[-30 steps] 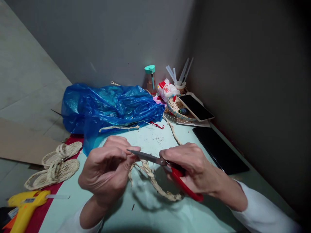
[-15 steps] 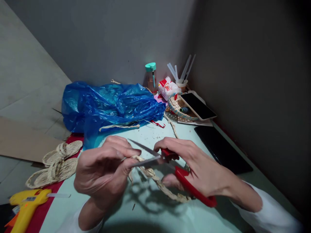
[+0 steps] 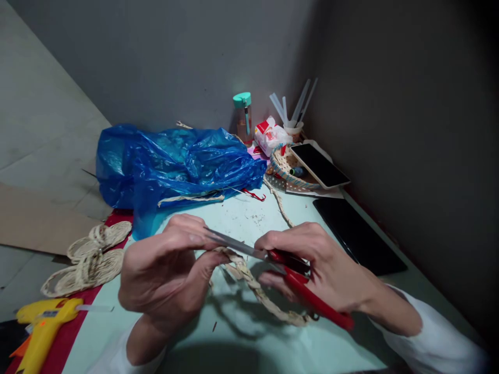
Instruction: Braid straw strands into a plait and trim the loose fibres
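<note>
From my feed: L hand (image 3: pixel 167 275) is curled shut, thumb and fingertips pinching the near end of the braided straw cord (image 3: pixel 265 298), held just above the table (image 3: pixel 241 343). From the pinch the cord loops down and right, lying on the table under the R hand (image 3: pixel 323 270). R hand is closed around the red handles of the scissors (image 3: pixel 268 255) – fingers through the loops, blades pointing left and looking nearly together, tip right at the L fingertips, approx. where the cord is pinched. Can't tell if the blade actually touches the cord there. Both wrists show white sleeves. Behind the hands sits a crumpled blue plastic bag (image 3: pixel 175 161), w/ a pale straw strip at its front edge. Far corner: bottle w/ teal cap (image 3: pixel 244 117), cup of clear sticks (image 3: pixel 293 127), woven basket (image 3: pixel 283 169) w/ a phone (image 3: pixel 319 165) lying across its rim. Dark flat slab (image 3: pixel 358 234) along the R wall. Left side – straw rope coils (image 3: pixel 89 257) and a yellow glue gun (image 3: pixel 39 324) on a red mat (image 3: pixel 66 343).
</note>
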`<state>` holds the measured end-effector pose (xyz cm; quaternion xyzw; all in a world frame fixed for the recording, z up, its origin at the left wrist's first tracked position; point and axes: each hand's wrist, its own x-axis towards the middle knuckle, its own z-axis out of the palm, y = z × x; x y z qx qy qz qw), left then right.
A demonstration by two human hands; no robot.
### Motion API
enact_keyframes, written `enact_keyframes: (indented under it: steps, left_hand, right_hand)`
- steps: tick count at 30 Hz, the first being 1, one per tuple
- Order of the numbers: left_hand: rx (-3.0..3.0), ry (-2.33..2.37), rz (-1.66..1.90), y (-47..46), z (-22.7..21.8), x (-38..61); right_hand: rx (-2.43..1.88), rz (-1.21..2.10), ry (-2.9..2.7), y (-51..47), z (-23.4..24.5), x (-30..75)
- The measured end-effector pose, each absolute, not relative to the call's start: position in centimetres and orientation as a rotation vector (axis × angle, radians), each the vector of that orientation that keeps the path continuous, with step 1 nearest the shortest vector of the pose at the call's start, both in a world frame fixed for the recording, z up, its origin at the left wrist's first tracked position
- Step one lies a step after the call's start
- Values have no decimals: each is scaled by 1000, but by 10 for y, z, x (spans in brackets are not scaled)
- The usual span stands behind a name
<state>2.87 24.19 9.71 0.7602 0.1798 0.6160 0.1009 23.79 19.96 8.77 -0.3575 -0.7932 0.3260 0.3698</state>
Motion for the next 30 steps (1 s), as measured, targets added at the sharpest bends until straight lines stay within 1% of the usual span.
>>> enact_keyframes:
  steps: [5,7,10,15,17,19,24,30]
  left_hand:
    - [2375,512,1817,243,96,28]
    - [2398,520,1809,243,95,28]
    - [2370,520,1792,242,93,29]
    - [2265,506,1691,244,85,31]
    - [2224,491,1659,246,82,30]
    - [2238,476,1635,248,81,28]
    - [2439,484,1587,255,90,23]
    - [2679,560,1681,259,96,15]
  right_hand:
    - [-1096,719,-1874,202,90,237]
    - [-1147,770,-1767,204,92,238]
    - [-1109,1051,-1616,204,95,241]
    - [-908,1732,-1416,200,97,245]
    - [-858,1872,-1380,199,97,244]
    - [-851,1821,-1416,200,96,243]
    - [-913,1441,-1486,204,91,238]
    - [-968,1216,-1447,204,91,237]
